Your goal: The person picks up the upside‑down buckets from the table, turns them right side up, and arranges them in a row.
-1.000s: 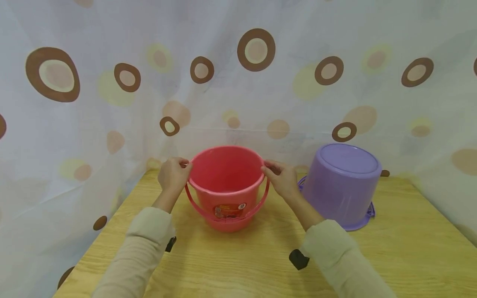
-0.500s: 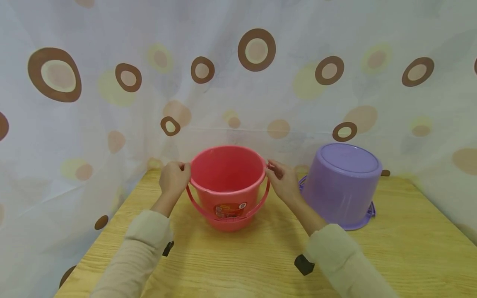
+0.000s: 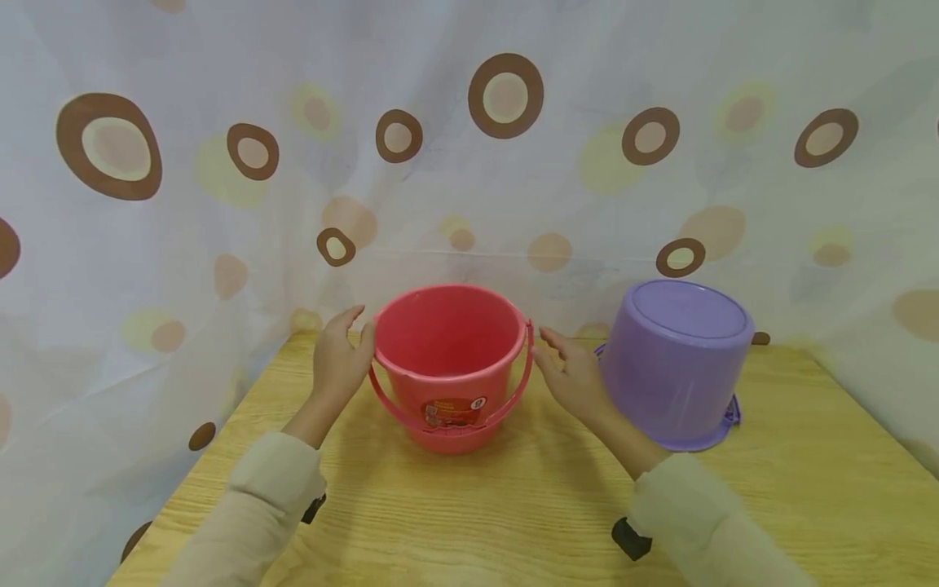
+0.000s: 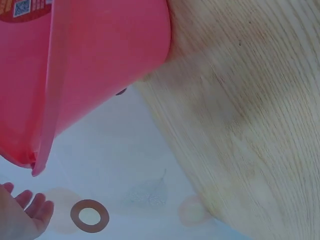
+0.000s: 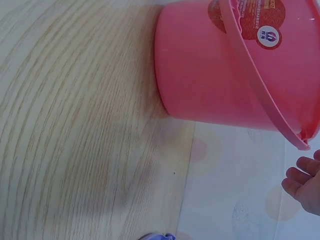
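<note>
A red plastic bucket (image 3: pixel 451 368) stands upright on the wooden table, its mouth up and a label on its front. The bucket's handle (image 3: pixel 518 391) hangs down across the front. My left hand (image 3: pixel 341 359) is beside the left rim, thumb and fingers spread apart. On the other side my right hand (image 3: pixel 574 377) is a little off the right rim and handle joint, fingers parted and holding nothing. In both wrist views the fingers show beside the bucket's rim with a gap to it.
A purple bucket (image 3: pixel 671 375) stands upside down on the wooden table (image 3: pixel 469 522), to the right of the red one and close to my right hand. Behind the table hangs a white curtain (image 3: pixel 440 187) with brown and yellow circles.
Both hands have let go of the red bucket's rim at its handle joints. The fingers have opened, and the right hand has drawn back to the right. The buckets stay in place.
</note>
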A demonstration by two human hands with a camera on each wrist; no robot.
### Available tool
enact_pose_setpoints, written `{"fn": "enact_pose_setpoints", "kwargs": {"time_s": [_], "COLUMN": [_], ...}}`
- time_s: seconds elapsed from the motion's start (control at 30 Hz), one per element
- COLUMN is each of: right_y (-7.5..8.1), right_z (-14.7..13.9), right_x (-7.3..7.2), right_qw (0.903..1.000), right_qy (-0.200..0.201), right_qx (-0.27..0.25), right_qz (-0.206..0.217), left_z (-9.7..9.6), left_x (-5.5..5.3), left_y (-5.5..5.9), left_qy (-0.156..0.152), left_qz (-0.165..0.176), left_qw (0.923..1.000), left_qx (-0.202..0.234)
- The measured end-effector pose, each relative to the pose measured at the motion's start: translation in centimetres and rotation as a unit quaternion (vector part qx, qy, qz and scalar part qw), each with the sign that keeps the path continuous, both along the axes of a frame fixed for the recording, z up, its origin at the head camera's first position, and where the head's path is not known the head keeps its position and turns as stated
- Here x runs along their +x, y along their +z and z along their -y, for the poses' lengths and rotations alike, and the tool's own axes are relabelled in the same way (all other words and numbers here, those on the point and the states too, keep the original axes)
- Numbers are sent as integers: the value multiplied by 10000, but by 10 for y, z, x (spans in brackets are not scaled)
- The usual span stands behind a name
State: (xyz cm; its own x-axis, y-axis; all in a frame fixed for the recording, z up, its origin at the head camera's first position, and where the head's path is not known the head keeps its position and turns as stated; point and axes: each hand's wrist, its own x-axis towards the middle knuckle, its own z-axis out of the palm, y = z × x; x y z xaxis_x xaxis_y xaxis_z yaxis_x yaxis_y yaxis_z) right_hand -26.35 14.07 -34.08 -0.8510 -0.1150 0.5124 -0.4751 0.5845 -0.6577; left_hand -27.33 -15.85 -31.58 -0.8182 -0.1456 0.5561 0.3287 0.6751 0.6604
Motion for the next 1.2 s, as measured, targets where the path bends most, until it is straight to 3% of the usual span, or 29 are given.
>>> {"fn": "enact_pose_setpoints", "kwargs": {"time_s": [0.13, 0.3, 0.63, 0.8, 0.97, 1.2], "right_y": [0, -3, -10, -12, -14, -18], "right_z": [-6, -13, -30, -38, -47, -63], "right_x": [5, 11, 26, 33, 44, 56], "right_qw": [9990, 9929, 9810, 9755, 9710, 9710], "right_qy": [-82, 132, 130, 86, -16, -159], "right_qx": [433, 1173, 1905, 2124, 2337, 2254], "right_qz": [34, -146, -346, -572, -500, -782], "left_z": [-2, -5, -21, -30, -40, -57], "left_x": [6, 12, 23, 29, 34, 40], "left_y": [-2, -6, -11, -10, -10, -13], "left_qy": [-212, -387, -720, -834, -997, -1260], "left_qz": [-434, -723, -1587, -1651, -1576, -1718], "left_qw": [9981, 9917, 9674, 9632, 9631, 9565], "left_qx": [-385, -993, -1839, -1949, -1940, -1991]}}
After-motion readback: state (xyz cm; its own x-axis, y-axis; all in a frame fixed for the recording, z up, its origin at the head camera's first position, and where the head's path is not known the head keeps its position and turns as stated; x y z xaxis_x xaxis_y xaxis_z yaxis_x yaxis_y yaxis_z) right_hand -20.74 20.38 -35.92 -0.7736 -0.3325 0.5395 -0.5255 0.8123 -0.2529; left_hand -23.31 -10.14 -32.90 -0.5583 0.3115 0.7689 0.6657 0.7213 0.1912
